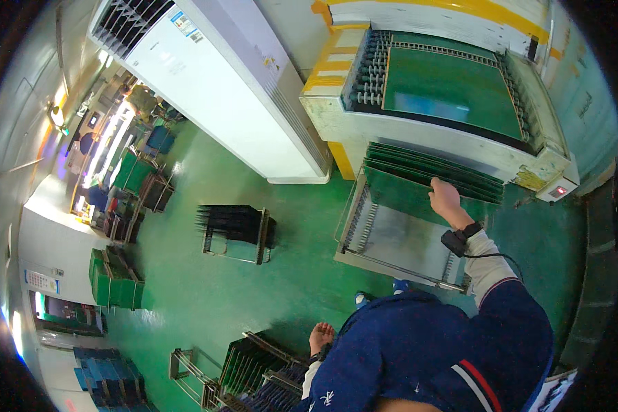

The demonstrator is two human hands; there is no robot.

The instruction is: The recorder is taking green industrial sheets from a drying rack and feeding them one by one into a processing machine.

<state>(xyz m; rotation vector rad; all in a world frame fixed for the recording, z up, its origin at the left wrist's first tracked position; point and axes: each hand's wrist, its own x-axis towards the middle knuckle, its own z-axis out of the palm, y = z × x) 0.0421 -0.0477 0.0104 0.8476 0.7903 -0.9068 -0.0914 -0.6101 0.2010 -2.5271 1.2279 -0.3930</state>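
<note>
My right hand [446, 200], with a dark band and small black device on the wrist, pinches the upper edge of a flat green panel [399, 191]. That panel stands in a wire rack [364, 237] in front of me, before several more upright green panels [460, 173]. The near part of the rack shows its spring-like side rails and a pale flat base. My left hand [321, 336] hangs low at my side with nothing in it, its fingers loosely apart. It is nearest to a rack of dark panels [254, 364] on the floor.
Beyond the rack is a roller conveyor machine [419, 130] carrying a large green panel [453, 86]. A tall white air-conditioner cabinet [213, 82] stands left of it. A small rack of dark boards [237, 233] sits mid-floor. More racks line the left, where a person [142, 101] works far back.
</note>
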